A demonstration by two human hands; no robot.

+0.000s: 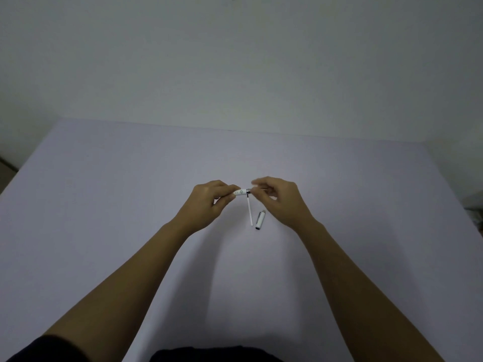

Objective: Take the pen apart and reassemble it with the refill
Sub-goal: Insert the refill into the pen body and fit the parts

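My left hand (209,198) pinches the white pen barrel (240,192), which has a small printed pattern and a metal ring at its right end. My right hand (277,195) grips the pen's dark front section (257,190) where it meets that ring; both hands hold the pen level above the table. A thin white refill (250,211) lies on the table just below the joint, pointing toward me. The white pen cap (260,220) with its metal clip lies beside the refill, to its right.
The pale lilac table (130,205) runs to a back edge against a white wall (235,61). A dim object (477,205) sits at the table's right edge. My dark clothing shows at the bottom of the view.
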